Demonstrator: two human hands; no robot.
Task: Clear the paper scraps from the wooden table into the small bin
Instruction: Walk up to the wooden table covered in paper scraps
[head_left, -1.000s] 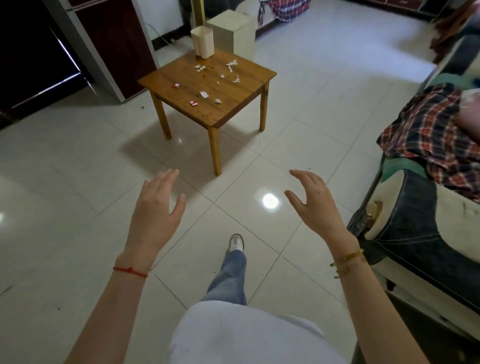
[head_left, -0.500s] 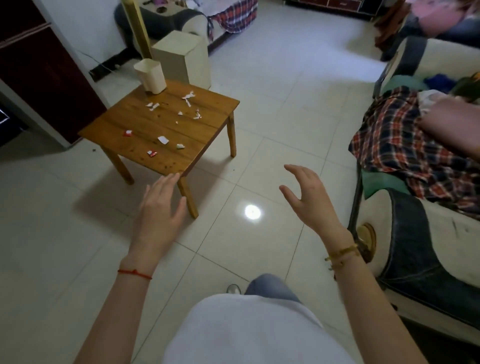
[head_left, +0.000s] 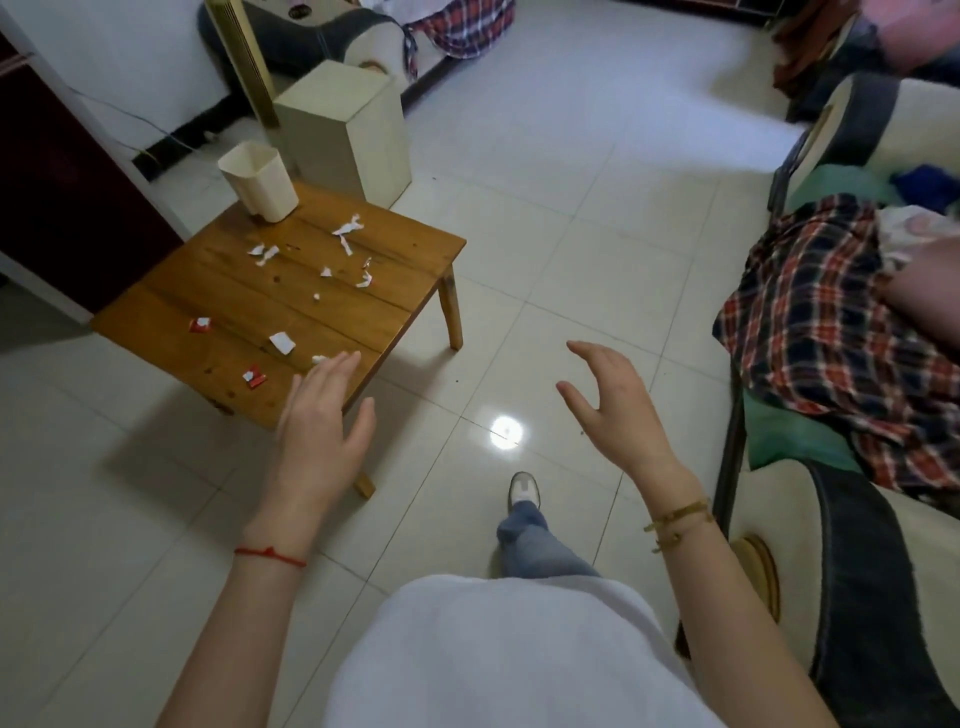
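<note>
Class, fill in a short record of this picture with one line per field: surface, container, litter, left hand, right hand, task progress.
surface: wooden table, standing on a tiled floor
container: small bin, upright on the table's far corner
litter: white paper scraps and red-and-white scraps scattered over the tabletop
left hand: open, empty, raised in front of the table's near edge
right hand: open, empty, over the floor
task progress: nothing picked up yet; all visible scraps lie on the table
</note>
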